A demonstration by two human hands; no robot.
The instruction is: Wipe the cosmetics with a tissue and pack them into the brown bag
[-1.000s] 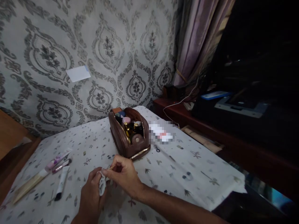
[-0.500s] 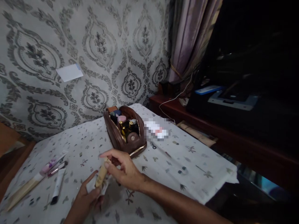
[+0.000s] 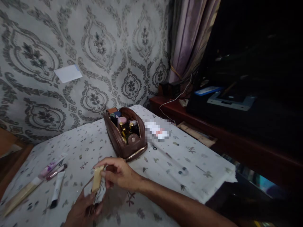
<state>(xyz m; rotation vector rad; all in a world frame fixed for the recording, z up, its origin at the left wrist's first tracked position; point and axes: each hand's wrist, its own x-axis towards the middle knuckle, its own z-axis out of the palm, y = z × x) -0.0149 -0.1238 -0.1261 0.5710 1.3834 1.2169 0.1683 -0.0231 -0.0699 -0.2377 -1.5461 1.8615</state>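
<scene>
A small beige tube (image 3: 97, 178) stands tilted between my two hands at the front of the table. My left hand (image 3: 83, 206) is closed round a crumpled white cloth or tissue (image 3: 101, 191) and the tube's lower end. My right hand (image 3: 119, 173) grips the tube's upper part between thumb and fingers. Just beyond my right hand sits a brown makeup bag (image 3: 115, 143), unzipped. Inside it are gold-capped bottles (image 3: 131, 126), a pink item (image 3: 122, 120) and a round brown container (image 3: 133, 139).
On the left lie a white tube with a black cap (image 3: 57, 189), a purple-and-clear tube (image 3: 48, 170), a slim pink item (image 3: 56, 172) and a long beige item (image 3: 22, 197). A blurred-out white item (image 3: 157, 130) lies right of the bag. Beyond is a dark red cabinet (image 3: 170, 110).
The beige tube has turned more upright and moved slightly left, with my right hand still on it. More of the white cloth shows beside it. The view has shifted slightly.
</scene>
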